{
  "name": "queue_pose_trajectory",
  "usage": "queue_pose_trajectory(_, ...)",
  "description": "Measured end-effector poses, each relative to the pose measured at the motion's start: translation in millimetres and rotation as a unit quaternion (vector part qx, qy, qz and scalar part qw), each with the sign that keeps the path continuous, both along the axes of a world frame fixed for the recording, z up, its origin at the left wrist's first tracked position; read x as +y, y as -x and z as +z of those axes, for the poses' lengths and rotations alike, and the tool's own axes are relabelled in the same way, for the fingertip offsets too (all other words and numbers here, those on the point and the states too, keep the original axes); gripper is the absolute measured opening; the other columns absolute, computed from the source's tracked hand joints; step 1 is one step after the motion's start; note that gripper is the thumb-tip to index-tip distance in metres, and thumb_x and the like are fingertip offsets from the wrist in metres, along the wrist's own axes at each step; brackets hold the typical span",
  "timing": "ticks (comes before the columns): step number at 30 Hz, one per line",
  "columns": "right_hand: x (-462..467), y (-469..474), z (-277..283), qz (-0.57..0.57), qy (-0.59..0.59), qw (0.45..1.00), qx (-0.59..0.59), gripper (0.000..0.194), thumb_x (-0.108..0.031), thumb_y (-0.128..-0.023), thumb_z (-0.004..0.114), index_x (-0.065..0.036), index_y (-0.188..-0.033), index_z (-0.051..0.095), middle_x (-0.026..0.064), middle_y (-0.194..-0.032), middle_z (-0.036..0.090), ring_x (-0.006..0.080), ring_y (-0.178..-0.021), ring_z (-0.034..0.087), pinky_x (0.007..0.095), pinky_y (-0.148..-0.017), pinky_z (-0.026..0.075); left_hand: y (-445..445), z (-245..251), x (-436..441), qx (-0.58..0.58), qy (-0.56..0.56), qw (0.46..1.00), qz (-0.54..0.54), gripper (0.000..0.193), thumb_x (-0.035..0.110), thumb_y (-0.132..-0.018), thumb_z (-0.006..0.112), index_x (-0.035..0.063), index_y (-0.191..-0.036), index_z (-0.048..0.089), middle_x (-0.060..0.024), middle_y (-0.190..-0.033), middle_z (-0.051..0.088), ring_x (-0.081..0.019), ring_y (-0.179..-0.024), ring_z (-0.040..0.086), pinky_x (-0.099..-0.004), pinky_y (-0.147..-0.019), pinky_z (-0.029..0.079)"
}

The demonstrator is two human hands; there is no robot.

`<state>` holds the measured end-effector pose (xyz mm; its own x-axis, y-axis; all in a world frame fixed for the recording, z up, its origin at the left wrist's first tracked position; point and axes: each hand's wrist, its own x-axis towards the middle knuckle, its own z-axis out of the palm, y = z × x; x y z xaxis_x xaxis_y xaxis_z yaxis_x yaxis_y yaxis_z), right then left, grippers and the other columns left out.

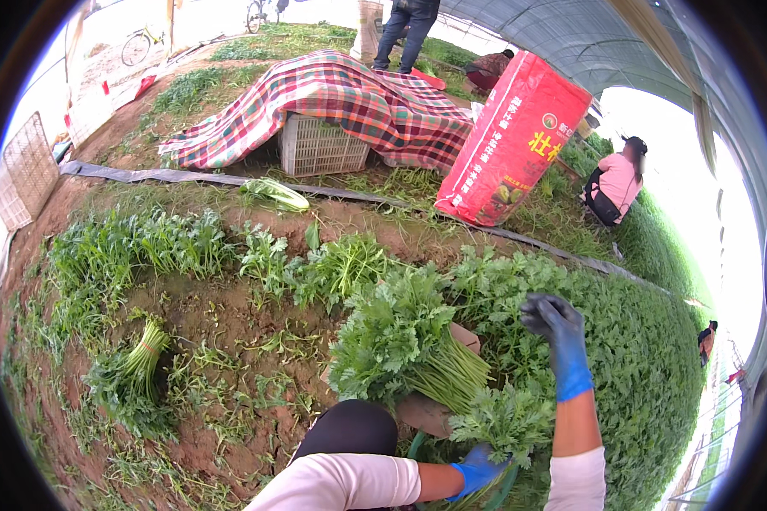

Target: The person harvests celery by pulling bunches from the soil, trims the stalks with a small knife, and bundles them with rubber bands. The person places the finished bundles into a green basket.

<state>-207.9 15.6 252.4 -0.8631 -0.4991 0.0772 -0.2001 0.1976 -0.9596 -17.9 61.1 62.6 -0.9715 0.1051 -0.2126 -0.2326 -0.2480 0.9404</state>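
Observation:
My left hand [479,472], in a blue glove, grips a small bunch of leafy greens [502,421] by the stems near the bottom of the view. Above the standing crop is my right hand [557,326], its glove blue with dark, soiled fingers. Those fingers are bent together; whether they pinch anything is not clear. Between my knee and the crop, a large pile of cut greens [402,338] lies over a brown piece of material [425,414], stems towards the lower right. A banded bunch of greens [142,364] rests on the soil at left.
Uncut greens [626,358] grow densely at right. Beyond a dark strip [358,195] stand a plastic crate [325,145] under a plaid cloth [332,83] and a red printed sack [518,140]. A person in pink [617,182] crouches at right; another person [409,32] stands behind the cloth.

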Motion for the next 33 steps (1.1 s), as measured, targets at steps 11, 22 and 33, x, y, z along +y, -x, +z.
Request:
queue_pose_trajectory(11, 248.9, -168.9, -207.3, -0.395, 0.06, 0.895, -0.199, 0.015, -0.013, -0.091, 0.057, 0.0, -0.092, 0.065, 0.0065, -0.075, 0.065, 0.0135, -0.059, 0.06, 0.0256, -0.056, 0.049, 15.2, 22.6, -73.7, 0.132, 0.287, 0.94, -0.13, 0.036, 0.015, -0.097, 0.046, 0.0071, -0.132, 0.047, -0.0113, -0.114, 0.057, -0.0222, -0.108, 0.054, -0.0347, -0.098, 0.041)
queue_pose_trajectory(22, 225.2, -254.6, -337.0, -0.23, -0.479, 0.841, -0.099, 0.023, -0.023, -0.08, 0.061, -0.007, -0.094, 0.069, 0.0168, -0.088, 0.069, 0.0346, -0.082, 0.068, 0.0453, -0.074, 0.053, 52.3, 153.0, -106.4, 0.055, -0.301, 0.952, -0.025, 0.034, 0.028, -0.089, 0.049, -0.0013, -0.102, 0.061, -0.0138, -0.095, 0.063, -0.0301, -0.093, 0.06, -0.0429, -0.101, 0.043)
queue_pose_trajectory(33, 230.0, -241.3, -288.1, -0.226, -0.469, 0.851, 0.075, 0.011, -0.014, -0.073, 0.061, -0.005, -0.079, 0.063, 0.017, -0.078, 0.066, 0.0365, -0.07, 0.065, 0.0445, -0.062, 0.051, 60.2, 123.6, -87.7, 0.048, -0.247, 0.967, -0.033, 0.041, 0.041, -0.092, 0.044, 0.006, -0.108, 0.056, -0.0109, -0.086, 0.057, -0.0275, -0.081, 0.055, -0.0486, -0.091, 0.044)
